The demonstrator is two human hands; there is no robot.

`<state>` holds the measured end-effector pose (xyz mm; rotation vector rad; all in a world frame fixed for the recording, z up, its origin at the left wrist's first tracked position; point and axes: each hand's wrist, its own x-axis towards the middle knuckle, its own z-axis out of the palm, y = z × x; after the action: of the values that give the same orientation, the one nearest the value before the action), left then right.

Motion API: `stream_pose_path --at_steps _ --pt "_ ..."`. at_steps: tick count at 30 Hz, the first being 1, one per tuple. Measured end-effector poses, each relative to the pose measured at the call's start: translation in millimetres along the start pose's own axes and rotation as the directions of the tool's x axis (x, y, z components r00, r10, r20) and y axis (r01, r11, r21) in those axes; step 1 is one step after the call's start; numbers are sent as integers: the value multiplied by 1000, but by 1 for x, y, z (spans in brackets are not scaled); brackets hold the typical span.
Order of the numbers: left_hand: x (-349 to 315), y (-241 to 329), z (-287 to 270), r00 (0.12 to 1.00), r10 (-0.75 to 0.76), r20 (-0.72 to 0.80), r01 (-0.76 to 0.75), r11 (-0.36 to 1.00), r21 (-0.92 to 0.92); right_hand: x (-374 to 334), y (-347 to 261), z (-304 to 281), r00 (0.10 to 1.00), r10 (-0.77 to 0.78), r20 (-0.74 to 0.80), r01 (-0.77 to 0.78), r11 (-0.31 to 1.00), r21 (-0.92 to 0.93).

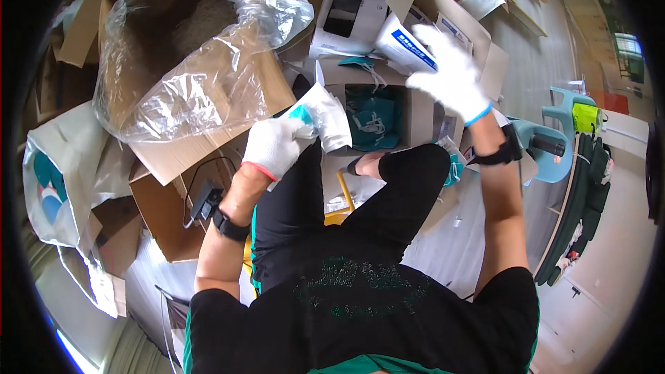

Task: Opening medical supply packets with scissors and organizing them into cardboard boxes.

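Note:
My left hand (273, 147), in a white knitted glove with a red cuff, is closed round a white plastic bag (327, 115) with something teal showing at its mouth. My right hand (450, 77), gloved in white with a blue cuff, is stretched out with thumb and fingers apart. It is over the edge of a white carton with a blue label (409, 47); whether it touches the carton I cannot tell. Between my hands stands an open cardboard box holding teal face masks with white straps (374, 119). Another teal mask (357, 62) lies over its far edge.
A large carton lined with clear plastic (201, 97) stands at the far left. Below it is an open brown box (163, 211). A white sack (66, 166) with teal pieces is at the left edge. A dark phone (343, 14) lies on a white box. Light blue stools (554, 156) stand right.

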<state>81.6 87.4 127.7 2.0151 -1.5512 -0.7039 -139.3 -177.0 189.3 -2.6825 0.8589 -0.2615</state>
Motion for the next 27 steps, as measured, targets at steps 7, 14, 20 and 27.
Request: stream_pose_path --at_steps 7,14,20,27 --pt "2 37 -37 984 46 172 -14 983 -181 -51 -117 86 910 -358 -210 414 817 402" --pt "17 70 5 861 96 499 -36 991 -129 -115 -76 100 927 -359 -110 375 890 258" --pt "12 80 97 822 348 451 -206 920 -333 -162 -92 70 916 401 29 -352 766 538" --pt "-50 143 153 855 500 138 -481 863 -152 -219 -45 99 428 818 383 -423 -193 885"
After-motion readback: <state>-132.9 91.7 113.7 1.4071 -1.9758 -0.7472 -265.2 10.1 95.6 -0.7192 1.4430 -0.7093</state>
